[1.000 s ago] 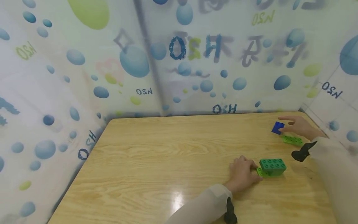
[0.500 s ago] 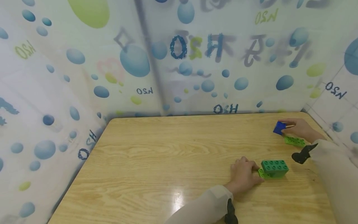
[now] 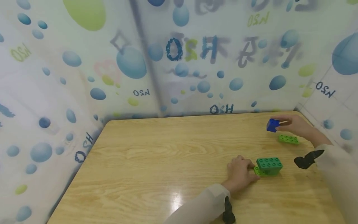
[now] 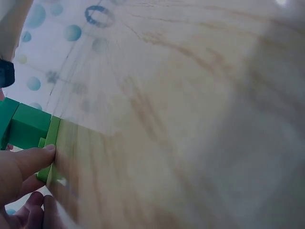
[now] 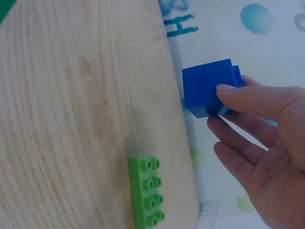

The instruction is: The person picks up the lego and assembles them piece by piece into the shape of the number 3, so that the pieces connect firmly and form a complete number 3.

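A pale wooden table with rounded far corners and visible grain carries a light-green studded brick at its far right; nearer, right of the middle, a second light-green brick, largely covered, seems to lie flat.

The right hand pinches a blue block, its thumb against the near face and the studs turned toward the hand. A light green block lies on the wooden table, near the edge. Behind, a pale wall bears teal letters.
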{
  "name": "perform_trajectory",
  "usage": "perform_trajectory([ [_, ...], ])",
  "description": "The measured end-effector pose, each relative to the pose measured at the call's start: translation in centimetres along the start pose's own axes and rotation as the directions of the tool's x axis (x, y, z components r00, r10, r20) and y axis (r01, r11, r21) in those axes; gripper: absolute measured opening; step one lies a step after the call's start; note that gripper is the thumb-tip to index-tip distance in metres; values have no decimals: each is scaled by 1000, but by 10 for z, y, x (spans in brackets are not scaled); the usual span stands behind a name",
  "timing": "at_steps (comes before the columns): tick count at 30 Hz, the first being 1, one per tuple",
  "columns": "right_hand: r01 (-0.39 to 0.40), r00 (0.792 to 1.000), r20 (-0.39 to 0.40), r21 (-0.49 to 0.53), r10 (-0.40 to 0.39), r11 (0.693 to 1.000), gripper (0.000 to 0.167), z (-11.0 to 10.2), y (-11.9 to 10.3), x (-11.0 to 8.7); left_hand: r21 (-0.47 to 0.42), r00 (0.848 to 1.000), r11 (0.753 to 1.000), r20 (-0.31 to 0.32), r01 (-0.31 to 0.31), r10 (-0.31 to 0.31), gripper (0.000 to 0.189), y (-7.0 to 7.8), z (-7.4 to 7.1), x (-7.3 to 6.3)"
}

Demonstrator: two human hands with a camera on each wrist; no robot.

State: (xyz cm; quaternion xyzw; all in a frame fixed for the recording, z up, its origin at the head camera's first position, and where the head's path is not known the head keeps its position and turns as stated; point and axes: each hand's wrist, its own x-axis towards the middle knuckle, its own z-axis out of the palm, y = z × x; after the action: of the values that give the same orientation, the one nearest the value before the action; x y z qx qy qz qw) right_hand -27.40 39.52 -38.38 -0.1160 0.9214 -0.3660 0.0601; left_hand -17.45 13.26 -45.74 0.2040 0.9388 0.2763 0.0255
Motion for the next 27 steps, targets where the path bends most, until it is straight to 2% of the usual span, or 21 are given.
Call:
perform_trajectory([
  [5, 63, 998, -4, -43, -64, 997, 49, 2, -15, -15, -15, 1000, 1000, 16, 8, -8, 32, -1, 1, 1],
  [11, 143, 989, 40, -38, -141, 989, 46, 4, -30, -31, -30, 999, 999, 20, 27, -26, 32, 0, 0, 1],
  [19, 264, 964, 42, -79, -261, 961, 40, 6, -40, -51, -53, 1000, 998, 14, 18, -17, 34, -1, 0, 1],
  [22, 277, 960, 59, -93, -272, 956, 40, 5, -44, -61, -55, 1000, 998, 16, 10, -9, 35, -2, 1, 2],
  [27, 287, 954, 102, -55, -281, 956, 38, 5, -53, -77, -43, 1000, 999, 14, 3, -2, 35, -2, 2, 2],
])
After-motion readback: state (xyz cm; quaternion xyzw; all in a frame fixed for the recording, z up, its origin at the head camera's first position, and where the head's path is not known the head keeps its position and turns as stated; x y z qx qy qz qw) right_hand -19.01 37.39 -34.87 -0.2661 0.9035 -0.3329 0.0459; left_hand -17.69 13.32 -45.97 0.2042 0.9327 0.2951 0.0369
